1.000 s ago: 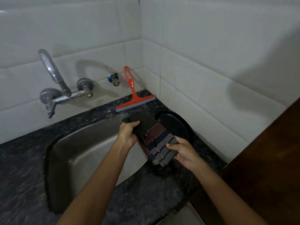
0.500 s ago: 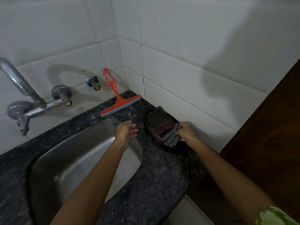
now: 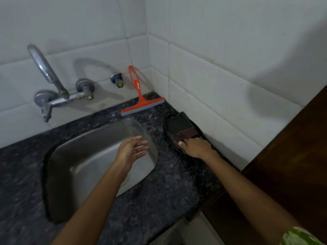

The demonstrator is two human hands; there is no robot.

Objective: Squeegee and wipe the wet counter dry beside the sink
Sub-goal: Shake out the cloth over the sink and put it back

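A dark striped cloth [image 3: 180,127] lies in a shallow black dish [image 3: 172,144] on the dark speckled counter [image 3: 164,188], against the right wall. My right hand [image 3: 196,147] rests on the cloth's near end, fingers closed on it. My left hand [image 3: 131,151] hovers open over the right side of the steel sink [image 3: 85,163], holding nothing. An orange squeegee [image 3: 141,101] leans in the back corner, its blade on the counter and its handle against the tiles.
A chrome tap [image 3: 51,89] juts from the back wall above the sink, with a small valve [image 3: 116,79] to its right. White tiled walls [image 3: 221,71] close the corner. A dark wooden panel [image 3: 292,167] stands at the right.
Both hands held the cloth over the sink edge a second ago. My left hand let go and my right carried the cloth into the black dish by the wall.
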